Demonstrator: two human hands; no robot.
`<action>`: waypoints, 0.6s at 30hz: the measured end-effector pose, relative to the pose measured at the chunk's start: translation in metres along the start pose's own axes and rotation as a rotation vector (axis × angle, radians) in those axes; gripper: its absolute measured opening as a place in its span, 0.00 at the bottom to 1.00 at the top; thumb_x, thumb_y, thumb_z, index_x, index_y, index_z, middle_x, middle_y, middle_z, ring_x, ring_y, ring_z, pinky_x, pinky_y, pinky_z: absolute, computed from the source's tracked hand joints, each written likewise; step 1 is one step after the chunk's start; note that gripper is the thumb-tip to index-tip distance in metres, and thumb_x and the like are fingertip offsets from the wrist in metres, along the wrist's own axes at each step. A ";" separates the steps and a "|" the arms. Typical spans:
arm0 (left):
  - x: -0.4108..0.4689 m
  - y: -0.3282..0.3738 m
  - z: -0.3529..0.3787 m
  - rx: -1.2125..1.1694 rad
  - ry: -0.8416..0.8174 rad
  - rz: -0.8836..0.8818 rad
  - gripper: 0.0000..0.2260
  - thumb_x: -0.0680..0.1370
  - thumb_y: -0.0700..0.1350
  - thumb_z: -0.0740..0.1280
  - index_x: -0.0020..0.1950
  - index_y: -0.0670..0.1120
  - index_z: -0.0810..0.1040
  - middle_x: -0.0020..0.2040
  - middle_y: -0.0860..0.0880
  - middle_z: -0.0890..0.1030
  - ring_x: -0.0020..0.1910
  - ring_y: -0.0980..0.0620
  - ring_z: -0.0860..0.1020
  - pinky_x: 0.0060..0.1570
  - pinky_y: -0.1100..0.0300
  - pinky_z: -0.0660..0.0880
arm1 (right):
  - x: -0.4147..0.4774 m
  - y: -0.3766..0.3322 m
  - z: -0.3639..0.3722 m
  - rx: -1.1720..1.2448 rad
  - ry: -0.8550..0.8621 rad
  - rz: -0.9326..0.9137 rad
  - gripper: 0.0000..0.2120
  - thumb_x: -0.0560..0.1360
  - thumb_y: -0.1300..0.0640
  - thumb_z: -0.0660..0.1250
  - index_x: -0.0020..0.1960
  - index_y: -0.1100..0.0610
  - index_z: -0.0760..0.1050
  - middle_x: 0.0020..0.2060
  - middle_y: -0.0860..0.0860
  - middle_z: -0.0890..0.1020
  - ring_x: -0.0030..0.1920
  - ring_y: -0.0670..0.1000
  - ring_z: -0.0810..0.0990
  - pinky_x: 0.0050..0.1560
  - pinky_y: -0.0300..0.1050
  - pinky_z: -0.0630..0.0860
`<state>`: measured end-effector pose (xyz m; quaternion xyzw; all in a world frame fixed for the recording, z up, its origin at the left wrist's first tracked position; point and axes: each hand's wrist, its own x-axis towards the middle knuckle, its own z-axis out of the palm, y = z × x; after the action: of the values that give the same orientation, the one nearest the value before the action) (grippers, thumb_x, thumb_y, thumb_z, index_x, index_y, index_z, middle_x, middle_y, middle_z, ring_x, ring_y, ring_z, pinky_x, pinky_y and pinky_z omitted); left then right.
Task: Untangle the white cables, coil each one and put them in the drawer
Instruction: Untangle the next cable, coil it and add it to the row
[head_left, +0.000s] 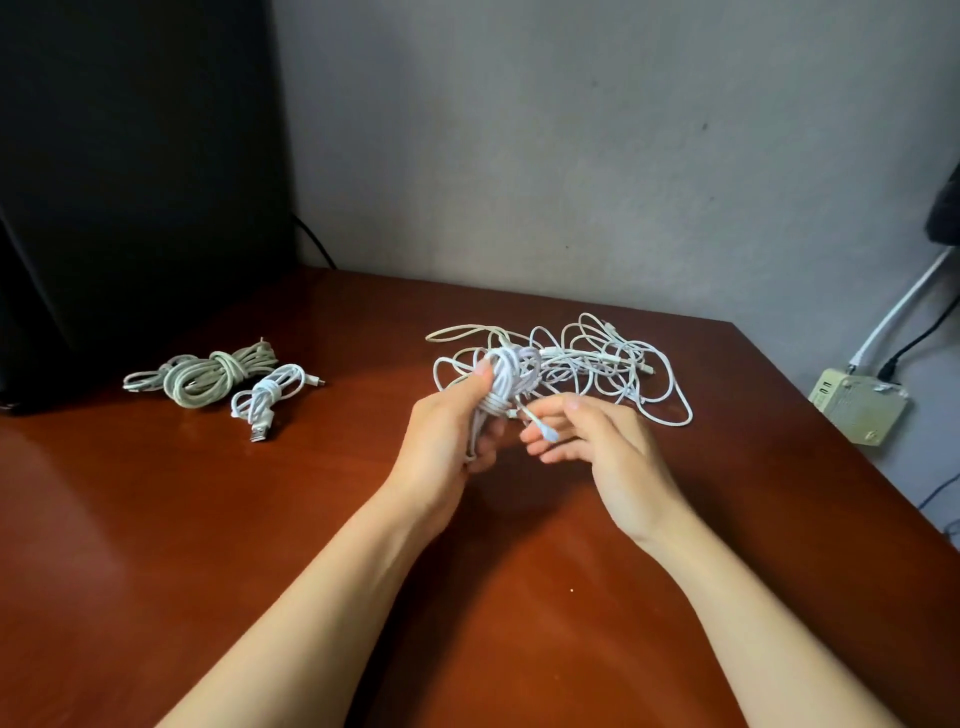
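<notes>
My left hand (451, 434) grips a coiled white cable (506, 382) above the brown table (208, 519), thumb pressed on top of the loops. My right hand (587, 441) pinches the plug end of that cable (543, 428) just to the right of the coil. Behind both hands a tangle of white cables (597, 364) lies spread on the table. At the left lie two finished coils: a greyish thick cable coil (208, 376) and a smaller white cable coil (267, 397) with a USB plug. No drawer is in view.
A large black object (130, 182) stands at the table's back left with a black lead behind it. A pale power adapter (857, 410) with white and black leads sits off the table's right edge. A grey wall runs along the back.
</notes>
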<state>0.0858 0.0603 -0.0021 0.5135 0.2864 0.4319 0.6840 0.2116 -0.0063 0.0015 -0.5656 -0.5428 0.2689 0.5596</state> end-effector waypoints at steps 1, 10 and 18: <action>0.001 0.001 -0.001 -0.038 -0.024 -0.036 0.13 0.81 0.52 0.60 0.44 0.46 0.77 0.29 0.49 0.69 0.26 0.56 0.63 0.27 0.63 0.54 | -0.001 -0.002 -0.002 -0.041 -0.017 -0.036 0.10 0.75 0.56 0.60 0.43 0.50 0.80 0.36 0.51 0.83 0.39 0.49 0.82 0.43 0.41 0.78; -0.001 0.003 -0.002 -0.063 -0.208 -0.168 0.16 0.81 0.51 0.57 0.38 0.45 0.72 0.26 0.49 0.66 0.22 0.56 0.59 0.24 0.63 0.49 | -0.005 -0.001 -0.003 -0.551 0.083 -0.477 0.06 0.72 0.53 0.71 0.47 0.48 0.74 0.34 0.38 0.76 0.37 0.40 0.76 0.38 0.30 0.73; -0.001 0.000 -0.002 0.141 -0.108 -0.070 0.18 0.82 0.51 0.59 0.37 0.42 0.75 0.27 0.46 0.70 0.22 0.56 0.61 0.22 0.67 0.54 | -0.004 0.004 -0.004 -0.777 0.085 -0.755 0.07 0.71 0.57 0.70 0.38 0.60 0.76 0.30 0.50 0.79 0.29 0.50 0.77 0.32 0.41 0.73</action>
<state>0.0836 0.0604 -0.0031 0.5726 0.2966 0.3585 0.6750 0.2157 -0.0104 -0.0027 -0.5069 -0.7445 -0.1942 0.3887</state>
